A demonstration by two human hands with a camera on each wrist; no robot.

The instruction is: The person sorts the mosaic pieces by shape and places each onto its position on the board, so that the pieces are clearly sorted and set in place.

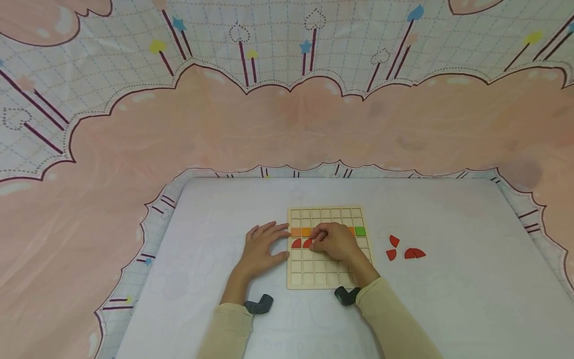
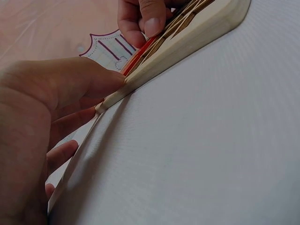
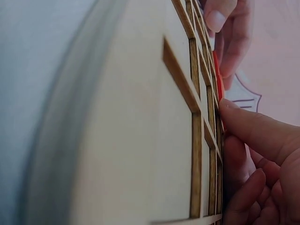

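Observation:
A wooden grid board (image 1: 314,271) lies on the white table. A row of orange tiles (image 1: 301,232) and a green tile (image 1: 360,231) sit in it, with red quarter-round pieces (image 1: 296,244) below. My right hand (image 1: 334,242) rests on the board, its curled fingertips pinching a red piece (image 2: 138,54) at the slots. My left hand (image 1: 262,247) lies flat beside the board, straight fingers touching its left edge (image 2: 187,42). In the right wrist view my right hand's index finger (image 3: 253,126) meets the red piece (image 3: 217,70) on the board (image 3: 140,140).
Three loose red quarter-round pieces (image 1: 393,241) (image 1: 391,255) (image 1: 414,253) lie on the table right of the board. A pink and checked patterned cloth (image 1: 287,124) hangs behind and around the white table (image 1: 448,299).

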